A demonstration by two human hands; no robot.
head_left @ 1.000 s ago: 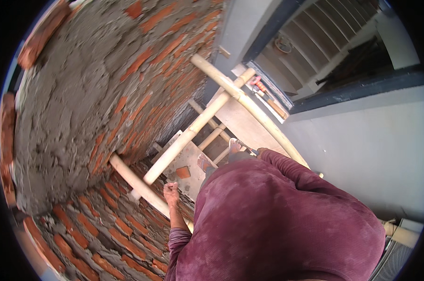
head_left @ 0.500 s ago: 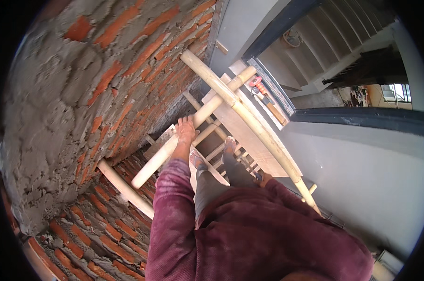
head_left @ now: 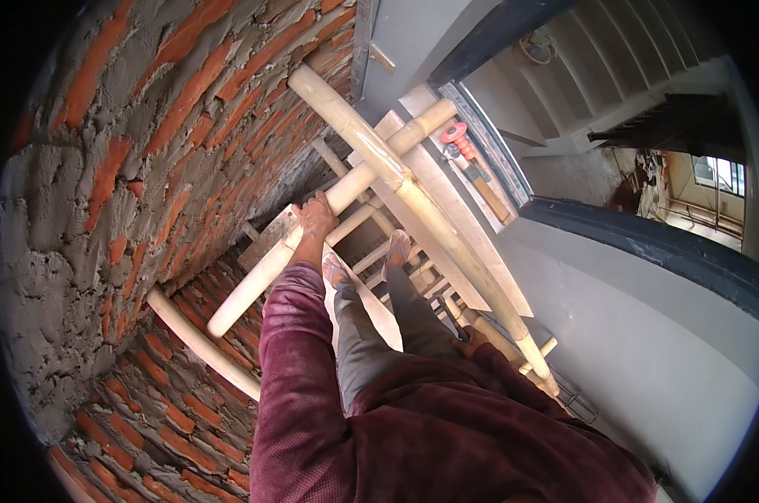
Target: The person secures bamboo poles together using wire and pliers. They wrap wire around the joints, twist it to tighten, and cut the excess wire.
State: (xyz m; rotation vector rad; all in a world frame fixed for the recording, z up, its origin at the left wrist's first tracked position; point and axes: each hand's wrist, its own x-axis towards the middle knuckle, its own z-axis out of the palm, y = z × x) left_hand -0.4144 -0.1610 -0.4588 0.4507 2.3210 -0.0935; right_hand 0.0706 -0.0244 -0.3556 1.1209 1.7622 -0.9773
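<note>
My left hand (head_left: 315,220) is wrapped over a thick bamboo pole (head_left: 255,283) that slants from the lower left up to the window sill. A second bamboo pole (head_left: 442,220) crosses it near its far end. Low by my right thigh, my right hand (head_left: 473,344) closes round a dark-handled tool (head_left: 453,318), whose kind I cannot make out. Both my feet, in sandals, stand below on pale planks (head_left: 371,308) laid among bamboo rungs.
A rough brick wall (head_left: 170,142) smeared with mortar rises on the left. At right are a grey wall (head_left: 648,335) and a dark window frame (head_left: 648,243). A red ribbed-handled tool (head_left: 457,138) lies on the sill. Stairs (head_left: 597,59) show through the opening.
My view has shifted, so the poles and wall sit a little further left. My left hand keeps its grip on the pole. More of the tool in my right hand shows.
</note>
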